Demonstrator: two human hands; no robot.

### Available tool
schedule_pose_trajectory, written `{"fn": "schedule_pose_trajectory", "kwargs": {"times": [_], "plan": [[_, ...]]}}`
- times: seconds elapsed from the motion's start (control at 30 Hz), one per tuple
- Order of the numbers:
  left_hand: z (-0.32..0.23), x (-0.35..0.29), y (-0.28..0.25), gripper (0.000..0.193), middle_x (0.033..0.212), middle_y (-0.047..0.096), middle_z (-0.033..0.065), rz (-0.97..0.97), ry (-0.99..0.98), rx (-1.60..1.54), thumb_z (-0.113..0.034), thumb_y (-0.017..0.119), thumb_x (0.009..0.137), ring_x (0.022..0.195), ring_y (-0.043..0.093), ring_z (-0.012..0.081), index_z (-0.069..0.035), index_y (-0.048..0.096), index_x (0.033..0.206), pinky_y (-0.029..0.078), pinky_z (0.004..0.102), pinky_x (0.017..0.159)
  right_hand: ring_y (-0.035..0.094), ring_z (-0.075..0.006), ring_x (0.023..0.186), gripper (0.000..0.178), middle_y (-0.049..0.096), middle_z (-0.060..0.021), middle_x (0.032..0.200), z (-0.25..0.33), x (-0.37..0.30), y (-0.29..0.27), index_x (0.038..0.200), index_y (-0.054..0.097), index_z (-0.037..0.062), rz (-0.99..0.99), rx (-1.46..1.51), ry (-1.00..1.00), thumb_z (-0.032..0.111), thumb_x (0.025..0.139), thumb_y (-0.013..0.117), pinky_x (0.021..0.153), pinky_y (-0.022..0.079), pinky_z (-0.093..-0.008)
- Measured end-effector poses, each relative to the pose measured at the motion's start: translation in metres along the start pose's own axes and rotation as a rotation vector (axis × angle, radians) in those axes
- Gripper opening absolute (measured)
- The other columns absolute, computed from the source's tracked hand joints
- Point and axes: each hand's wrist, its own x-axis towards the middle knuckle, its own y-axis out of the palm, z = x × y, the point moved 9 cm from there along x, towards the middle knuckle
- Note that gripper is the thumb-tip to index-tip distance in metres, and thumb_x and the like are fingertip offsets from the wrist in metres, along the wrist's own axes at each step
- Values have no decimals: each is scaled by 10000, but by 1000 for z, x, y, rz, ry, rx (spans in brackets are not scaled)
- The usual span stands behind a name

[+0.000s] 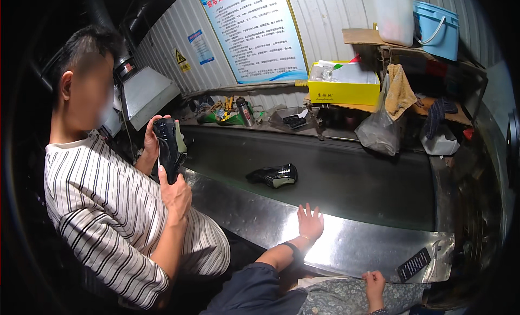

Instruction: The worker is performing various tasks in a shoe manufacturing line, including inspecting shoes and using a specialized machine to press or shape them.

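Note:
My left hand (310,223) lies palm down with spread fingers, holding nothing, at the bright metal ledge (238,206) beside the dark conveyor belt (346,190). A black strap circles that wrist. Near the ledge's front edge, my right hand (374,285) has curled fingers, with nothing showing in them; a floral-patterned cloth covers my lap. Beyond my left hand, a glossy black shoe (273,175) with a pale green patch lies on its side on the belt. At the left, a co-worker in a striped shirt grips a similar black shoe (169,150) upright in both hands.
A dark handset with buttons (414,264) lies on the ledge, right of my right hand. Behind the belt, a shelf holds a yellow box (344,90), a tray (293,119) and a bottle (245,112). A plastic bag (379,132) hangs below; a blue bucket (436,30) stands above.

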Motion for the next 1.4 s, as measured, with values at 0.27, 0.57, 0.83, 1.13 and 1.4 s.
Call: {"fn": "schedule_pose_trajectory", "kwargs": {"times": [0.27, 0.57, 0.83, 1.13, 1.4], "plan": [[3, 0, 6, 485, 1496, 354, 246, 6, 3, -15, -394, 427, 976, 1409, 207, 500, -114, 519, 1362, 142, 545, 1172, 656, -131, 720, 190, 710, -112, 797, -13, 3, 1, 799, 591, -13, -20, 52, 108, 110, 943, 604, 686, 520, -271], [32, 25, -101, 976, 1212, 549, 135, -202, -139, -1082, -28, 639, 868, 871, 604, 141, -86, -54, 1552, 520, 285, 817, 641, -128, 707, 159, 699, -110, 808, -29, 13, -4, 837, 570, 9, -7, 127, 141, 102, 966, 576, 661, 515, -257], [172, 66, -380, 880, 1106, 652, 163, -1103, -60, -1182, -46, 519, 964, 664, 616, 115, -132, -141, 1540, 526, 238, 624, 630, -123, 686, 165, 693, -98, 809, -19, 9, -1, 849, 579, 9, 4, 199, 170, 119, 972, 569, 648, 508, -248], [211, 84, -306, 781, 1255, 563, 194, -921, -86, -1525, -34, 486, 961, 759, 617, 146, -114, -12, 1556, 524, 277, 723, 611, -113, 676, 178, 690, -91, 802, -17, 6, -4, 837, 581, 10, -3, 146, 156, 125, 972, 573, 649, 501, -246], [47, -10, 5, 767, 1475, 284, 357, 267, 35, -187, -313, 579, 866, 1374, 233, 557, 16, 271, 1488, 202, 567, 1153, 601, -107, 668, 182, 688, -90, 791, -22, 3, -7, 826, 578, 10, -13, 137, 119, 121, 969, 576, 634, 490, -243]]}}
